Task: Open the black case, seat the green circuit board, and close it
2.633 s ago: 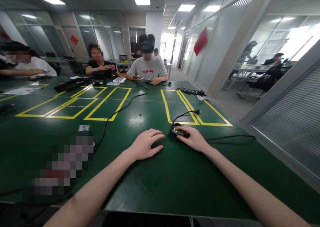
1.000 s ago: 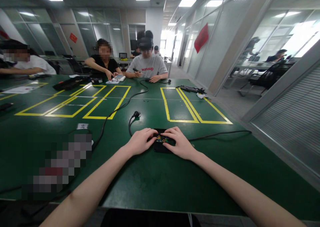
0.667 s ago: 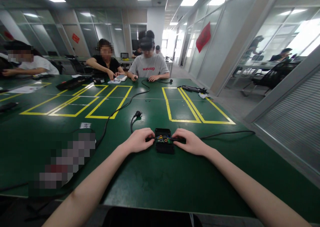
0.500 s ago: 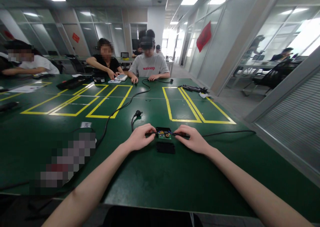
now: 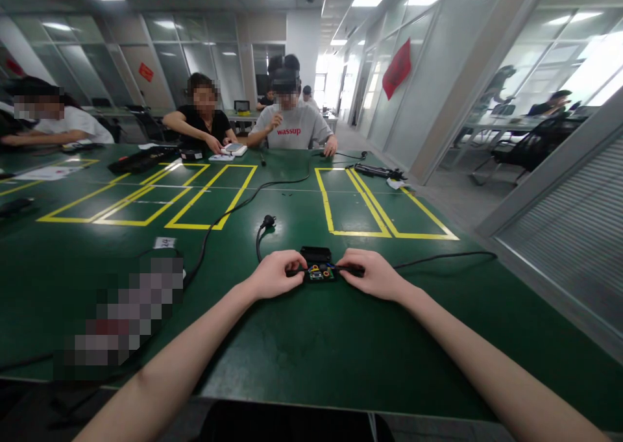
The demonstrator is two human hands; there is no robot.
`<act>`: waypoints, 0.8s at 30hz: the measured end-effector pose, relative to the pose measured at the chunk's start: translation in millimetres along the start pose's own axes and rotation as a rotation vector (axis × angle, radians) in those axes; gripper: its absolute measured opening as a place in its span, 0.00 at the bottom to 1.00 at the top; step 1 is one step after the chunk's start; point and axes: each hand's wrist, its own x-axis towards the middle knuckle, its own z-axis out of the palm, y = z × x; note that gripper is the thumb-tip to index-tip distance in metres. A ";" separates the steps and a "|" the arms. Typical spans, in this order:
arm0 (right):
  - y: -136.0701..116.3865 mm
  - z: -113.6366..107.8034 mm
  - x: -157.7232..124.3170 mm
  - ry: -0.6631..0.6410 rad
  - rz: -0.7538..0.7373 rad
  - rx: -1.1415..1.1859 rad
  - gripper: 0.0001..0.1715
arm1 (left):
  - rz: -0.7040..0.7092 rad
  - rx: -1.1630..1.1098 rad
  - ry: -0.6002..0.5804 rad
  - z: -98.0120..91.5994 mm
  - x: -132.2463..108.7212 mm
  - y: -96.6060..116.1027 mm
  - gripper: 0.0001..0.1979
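A small green circuit board [image 5: 318, 274] with copper-coloured coils lies between my hands. Black cables leave it at both ends. My left hand [image 5: 275, 274] is closed on the black cable at its left end, and my right hand [image 5: 374, 273] pinches the power cable [image 5: 359, 271] at its right end. Just beyond the board is one open half of a black plastic case [image 5: 315, 254]. The other half appears to lie under the board, mostly covered by it. A black plug [image 5: 267, 221] on a bent cord rests beyond my left hand.
Yellow tape rectangles [image 5: 332, 215] mark the green table [image 5: 272, 357]. A blurred-out power strip [image 5: 141, 306] lies at the left. A long black cord [image 5: 209, 234] crosses toward a seated person in grey [image 5: 289, 124]. A folded tripod [image 5: 377, 171] lies far right.
Both hands brought the board toward me, off the far case half and over the near one. Across the table, the person in grey raised one hand and shifted a cord to the right.
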 end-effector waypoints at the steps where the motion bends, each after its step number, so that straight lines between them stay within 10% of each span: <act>1: 0.9 0.5 -0.1 0.007 0.007 0.007 0.08 | 0.011 0.042 0.010 -0.4 0.4 -0.4 0.06; 16: 0.6 -5.7 4.4 -0.158 -0.037 0.224 0.14 | 0.152 0.260 -0.043 -5.5 0.7 4.3 0.06; 24: -3.2 -5.6 1.6 -0.165 -0.125 -0.088 0.11 | 0.209 0.394 -0.074 -8.4 3.4 8.1 0.06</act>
